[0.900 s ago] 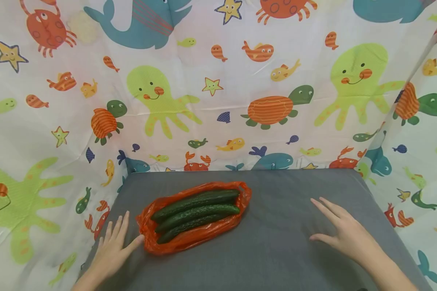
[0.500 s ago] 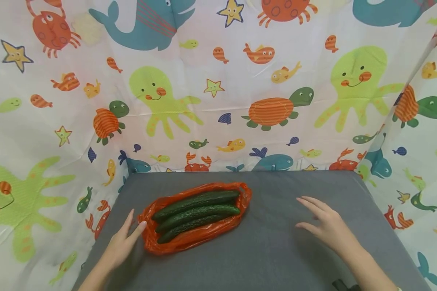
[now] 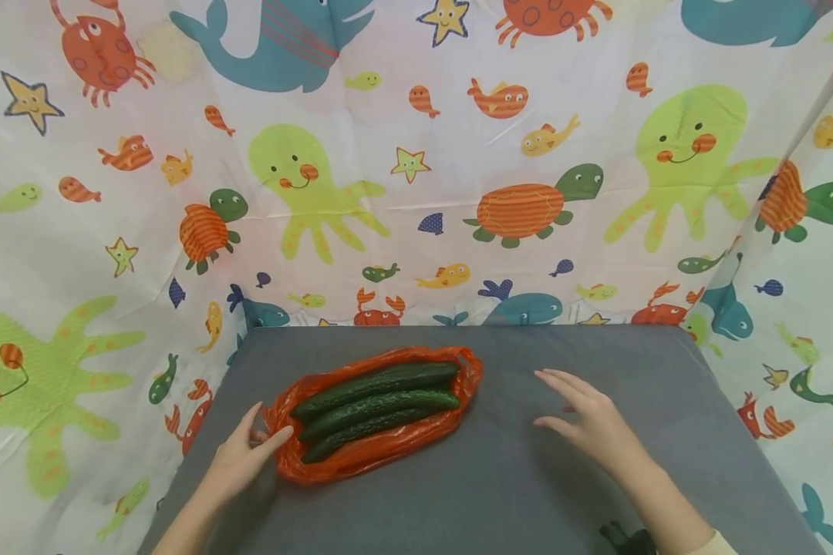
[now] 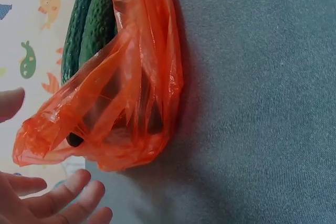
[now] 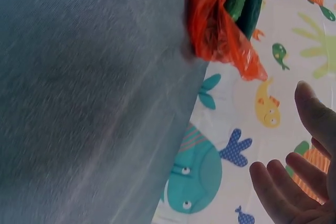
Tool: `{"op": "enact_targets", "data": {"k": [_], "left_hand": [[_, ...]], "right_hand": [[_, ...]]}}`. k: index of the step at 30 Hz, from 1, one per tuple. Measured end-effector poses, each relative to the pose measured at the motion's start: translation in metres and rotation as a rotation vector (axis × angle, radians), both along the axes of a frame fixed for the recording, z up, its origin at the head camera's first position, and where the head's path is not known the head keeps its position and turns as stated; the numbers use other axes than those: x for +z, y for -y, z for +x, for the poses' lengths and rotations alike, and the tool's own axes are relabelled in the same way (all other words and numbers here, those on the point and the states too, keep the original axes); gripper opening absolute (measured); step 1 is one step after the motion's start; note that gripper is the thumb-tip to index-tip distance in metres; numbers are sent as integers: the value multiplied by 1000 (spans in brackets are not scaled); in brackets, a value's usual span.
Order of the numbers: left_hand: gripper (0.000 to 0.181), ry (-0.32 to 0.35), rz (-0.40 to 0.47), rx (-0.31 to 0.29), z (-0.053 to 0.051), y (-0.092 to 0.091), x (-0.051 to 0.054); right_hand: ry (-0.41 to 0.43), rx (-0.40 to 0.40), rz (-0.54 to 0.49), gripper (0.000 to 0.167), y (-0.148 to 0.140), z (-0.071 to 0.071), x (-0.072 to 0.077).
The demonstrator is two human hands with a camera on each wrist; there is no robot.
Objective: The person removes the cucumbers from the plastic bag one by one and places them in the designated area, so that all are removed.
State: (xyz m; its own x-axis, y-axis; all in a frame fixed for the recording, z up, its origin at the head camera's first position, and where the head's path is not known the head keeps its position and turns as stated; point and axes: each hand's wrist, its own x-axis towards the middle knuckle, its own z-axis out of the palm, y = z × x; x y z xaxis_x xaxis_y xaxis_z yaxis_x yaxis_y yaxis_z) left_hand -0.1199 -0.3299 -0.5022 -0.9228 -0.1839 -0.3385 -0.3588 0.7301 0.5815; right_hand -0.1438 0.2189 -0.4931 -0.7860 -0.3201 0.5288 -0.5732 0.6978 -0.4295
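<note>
Three dark green cucumbers (image 3: pixel 382 406) lie side by side in an orange-red plastic bag (image 3: pixel 389 452), its mouth spread around them. At the bag's left end is my left hand (image 3: pixel 236 462), thumb and fingers parted. In the left wrist view, a gap shows between those fingers (image 4: pixel 58 200) and the crumpled bag end (image 4: pixel 105 124). My right hand (image 3: pixel 590 420) hovers to the right of the bag, fingers loosely extended and holding nothing. The right wrist view shows the bag's other end (image 5: pixel 215 35) well apart from that hand (image 5: pixel 304 182).
Grey cloth (image 3: pixel 472 501) covers the table. A white curtain (image 3: pixel 361 154) printed with sea animals stands behind it and along both sides. Beneath my right wrist, part of a black object (image 3: pixel 628 539) shows at the lower edge.
My right hand has moved left, toward the bag. The left hand has turned and shifted slightly right to the bag's left end. Bag and cucumbers have stayed in place.
</note>
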Motion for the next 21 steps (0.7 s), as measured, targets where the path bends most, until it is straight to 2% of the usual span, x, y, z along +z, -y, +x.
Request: {"op": "enact_targets", "data": {"k": [7, 14, 21], "left_hand": [[97, -68, 13, -3, 0, -2, 1], [90, -93, 49, 7, 1, -3, 2], [79, -121, 77, 19, 4, -6, 7]], "right_hand": [[22, 47, -28, 77, 18, -5, -1], [28, 101, -45, 80, 34, -10, -2], [43, 136, -52, 75, 50, -17, 3]]}}
